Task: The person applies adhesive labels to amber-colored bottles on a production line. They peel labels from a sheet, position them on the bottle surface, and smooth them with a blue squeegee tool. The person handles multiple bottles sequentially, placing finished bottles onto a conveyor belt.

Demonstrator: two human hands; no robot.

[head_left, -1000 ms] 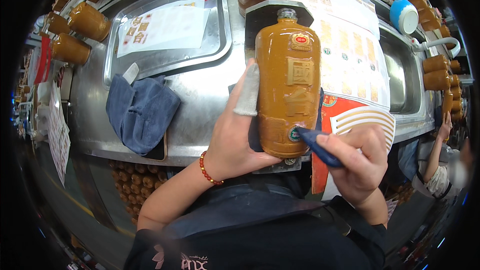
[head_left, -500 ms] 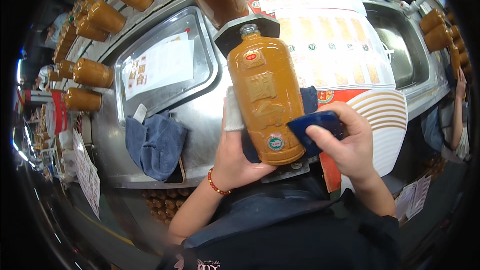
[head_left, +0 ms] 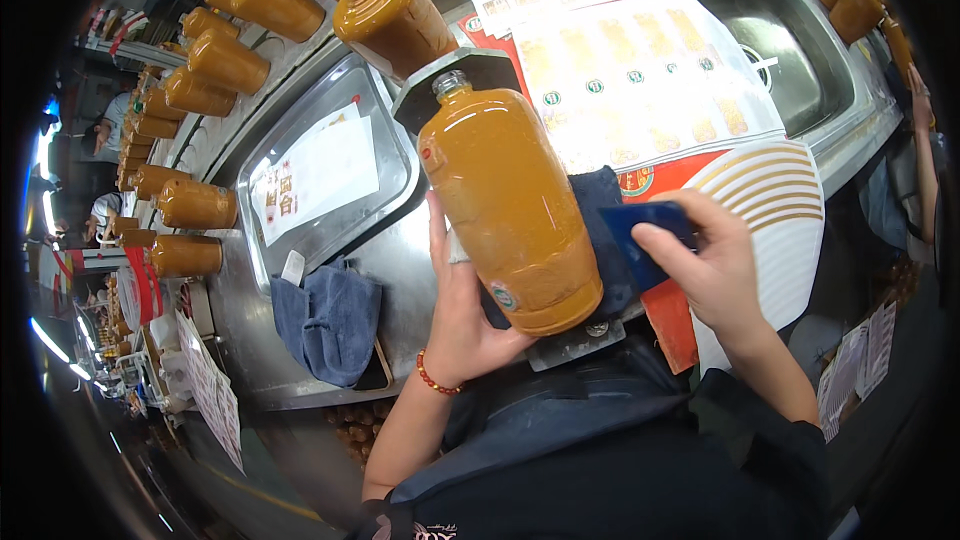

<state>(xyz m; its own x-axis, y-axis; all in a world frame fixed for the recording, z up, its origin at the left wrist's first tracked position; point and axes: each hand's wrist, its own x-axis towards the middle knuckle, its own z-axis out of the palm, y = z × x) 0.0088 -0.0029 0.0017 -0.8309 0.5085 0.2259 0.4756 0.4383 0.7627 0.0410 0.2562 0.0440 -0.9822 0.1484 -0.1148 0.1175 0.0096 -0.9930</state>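
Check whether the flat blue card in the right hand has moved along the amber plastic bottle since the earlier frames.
Yes. The right hand has carried the flat blue card from near the base of the amber plastic bottle up to its right side, beside the dark cloth.

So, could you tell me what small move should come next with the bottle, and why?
Probably draw the blue card in the right hand along the bottle. The left hand steadies the bottle on its stand, and the card's edge already lies against the bottle's side.
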